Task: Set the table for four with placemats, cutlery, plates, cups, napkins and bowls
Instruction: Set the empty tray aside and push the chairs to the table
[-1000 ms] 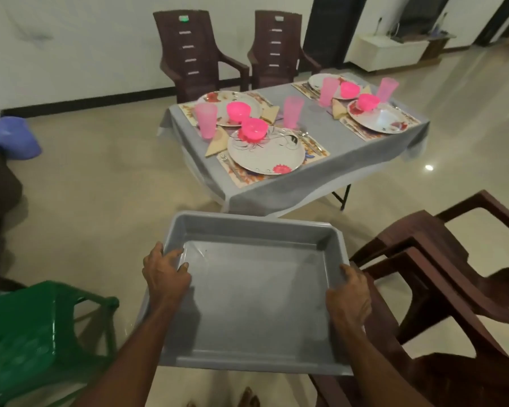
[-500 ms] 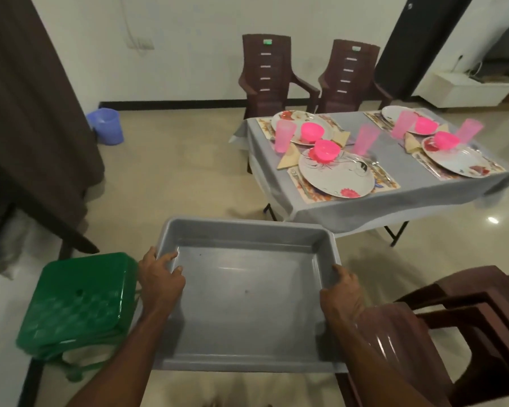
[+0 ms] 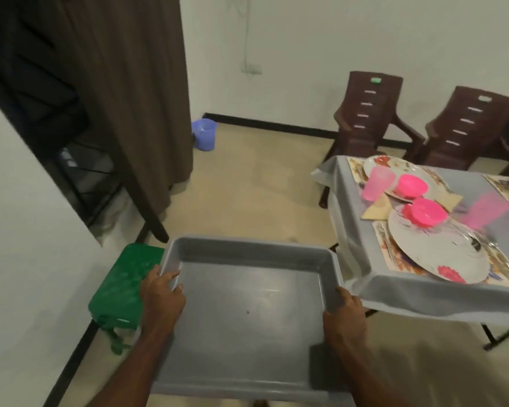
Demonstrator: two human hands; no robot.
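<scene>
Evidently emptied, the shallow grey plastic tray [image 3: 247, 318] is gripped level by left hand [image 3: 162, 298] and right hand [image 3: 346, 311] on opposite rims, clear of the grey-clothed table [image 3: 365, 259].

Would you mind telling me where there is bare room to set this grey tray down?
The green stool, left of the grey tray, has a bare top. Open floor lies between curtain and table. The table's near end is crowded with place settings.
</scene>
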